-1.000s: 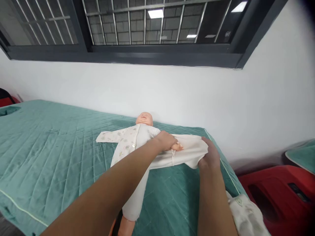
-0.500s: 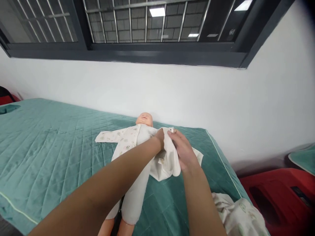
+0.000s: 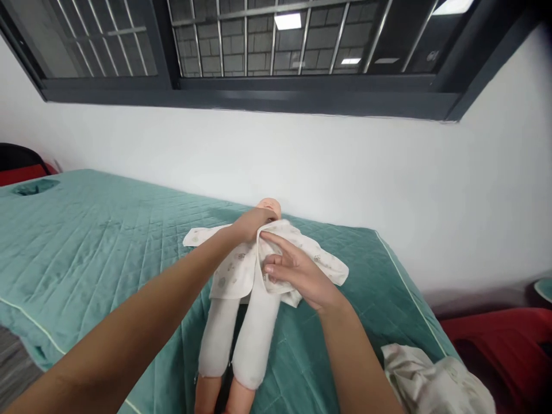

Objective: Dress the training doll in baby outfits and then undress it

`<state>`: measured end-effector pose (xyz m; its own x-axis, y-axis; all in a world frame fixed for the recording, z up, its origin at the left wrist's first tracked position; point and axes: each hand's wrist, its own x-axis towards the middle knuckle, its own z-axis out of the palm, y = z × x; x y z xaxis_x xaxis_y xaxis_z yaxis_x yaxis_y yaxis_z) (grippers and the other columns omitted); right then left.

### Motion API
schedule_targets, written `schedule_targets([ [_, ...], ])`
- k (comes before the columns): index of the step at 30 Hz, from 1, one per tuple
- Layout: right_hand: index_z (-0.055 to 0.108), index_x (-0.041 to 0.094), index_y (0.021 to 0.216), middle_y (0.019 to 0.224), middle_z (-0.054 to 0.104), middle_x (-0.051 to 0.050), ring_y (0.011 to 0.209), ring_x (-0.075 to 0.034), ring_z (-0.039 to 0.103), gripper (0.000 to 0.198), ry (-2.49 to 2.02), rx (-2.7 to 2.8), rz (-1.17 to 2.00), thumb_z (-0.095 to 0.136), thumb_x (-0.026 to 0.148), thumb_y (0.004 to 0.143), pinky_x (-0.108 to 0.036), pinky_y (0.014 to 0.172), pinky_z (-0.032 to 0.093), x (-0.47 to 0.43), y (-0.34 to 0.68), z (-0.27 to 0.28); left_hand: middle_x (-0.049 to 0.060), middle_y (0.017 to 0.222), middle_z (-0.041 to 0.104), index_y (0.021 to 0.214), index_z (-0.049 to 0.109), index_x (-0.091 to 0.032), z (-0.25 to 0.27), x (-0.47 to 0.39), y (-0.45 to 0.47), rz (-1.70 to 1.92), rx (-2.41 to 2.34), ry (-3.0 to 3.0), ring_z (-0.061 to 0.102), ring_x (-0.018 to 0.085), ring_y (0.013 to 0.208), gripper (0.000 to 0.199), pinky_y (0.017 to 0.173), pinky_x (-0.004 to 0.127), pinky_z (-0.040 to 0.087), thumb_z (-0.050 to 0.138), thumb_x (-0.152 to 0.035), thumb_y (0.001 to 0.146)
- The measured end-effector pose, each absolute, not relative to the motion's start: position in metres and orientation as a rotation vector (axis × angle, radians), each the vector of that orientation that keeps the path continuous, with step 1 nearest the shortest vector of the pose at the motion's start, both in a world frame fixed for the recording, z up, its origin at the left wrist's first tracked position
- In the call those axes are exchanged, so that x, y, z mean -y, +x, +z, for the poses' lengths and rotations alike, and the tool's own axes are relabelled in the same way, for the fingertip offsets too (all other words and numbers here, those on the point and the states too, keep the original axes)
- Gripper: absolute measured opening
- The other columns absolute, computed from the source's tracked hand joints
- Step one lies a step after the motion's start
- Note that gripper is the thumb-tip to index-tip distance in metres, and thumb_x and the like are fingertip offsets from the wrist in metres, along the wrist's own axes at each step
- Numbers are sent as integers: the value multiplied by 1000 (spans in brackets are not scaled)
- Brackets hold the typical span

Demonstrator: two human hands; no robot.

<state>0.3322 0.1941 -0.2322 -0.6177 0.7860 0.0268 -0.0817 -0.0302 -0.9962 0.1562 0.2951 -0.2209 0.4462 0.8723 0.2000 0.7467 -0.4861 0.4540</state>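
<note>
A baby doll (image 3: pixel 259 339) with white cloth legs lies on its back on the green quilted bed, its head (image 3: pixel 269 203) by the wall. It wears a white printed baby shirt (image 3: pixel 236 270), whose sleeves spread to both sides. At the doll's neck, my left hand (image 3: pixel 254 223) is closed on the shirt's collar, fingertips partly hidden. My right hand (image 3: pixel 297 269) lies over the front flap, index finger stretched along its edge and thumb apart. The other right fingers are bent against the cloth.
A crumpled white printed garment (image 3: pixel 435 379) lies at the bed's near right corner. Beyond that edge stands a red plastic chair (image 3: pixel 495 339). The green quilted cover (image 3: pixel 107 230) stretches left. A white wall (image 3: pixel 302 161) and a barred window rise behind.
The shirt's right-hand side, bunched around my hands earlier, now lies over the doll's chest with its sleeve stretched right. My left hand has moved to the collar, my right onto the flap.
</note>
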Motion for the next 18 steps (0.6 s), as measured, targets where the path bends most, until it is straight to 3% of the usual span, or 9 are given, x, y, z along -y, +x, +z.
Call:
schedule_targets([
  [3,49,24,142,91,69,-4,85,-16,61,58,-825,1661,1674,65,29,87,-28,72,46,-195,331,-231,3,116,70,106,69,-19,-226,-293,144,921,-1300,2050,63,19,107,35,97,29,46,42,-38,96],
  [5,54,24,137,93,70,-5,87,-17,63,50,-873,1691,1632,63,29,88,-29,72,47,-196,328,-232,4,124,67,113,66,-19,-230,-290,142,1053,-1268,1862,61,20,113,37,99,30,45,46,-43,93],
  [8,58,26,133,86,69,-2,82,-16,64,44,-916,1715,1599,62,29,89,-29,70,48,-197,323,-234,5,132,62,121,61,-21,-228,-284,146,953,-1269,1852,57,23,120,48,101,31,44,63,-47,81],
  [11,59,27,130,75,65,2,72,-14,63,41,-978,1762,1573,61,31,89,-29,70,49,-197,319,-236,6,136,59,125,59,-21,-222,-280,152,703,-1257,1986,55,24,122,56,101,31,43,72,-39,73],
  [15,64,26,121,72,64,1,65,-15,61,32,-1097,1779,1418,56,33,91,-30,67,48,-199,320,-237,4,122,66,110,65,-20,-227,-287,155,839,-1313,1923,62,20,108,32,95,29,46,58,-19,79],
  [18,69,24,100,86,69,-1,75,-16,62,20,-1259,1712,991,55,31,89,-30,72,47,-206,324,-240,2,111,71,96,68,-20,-240,-300,155,1030,-1354,1857,64,19,104,25,95,30,47,52,-11,79],
])
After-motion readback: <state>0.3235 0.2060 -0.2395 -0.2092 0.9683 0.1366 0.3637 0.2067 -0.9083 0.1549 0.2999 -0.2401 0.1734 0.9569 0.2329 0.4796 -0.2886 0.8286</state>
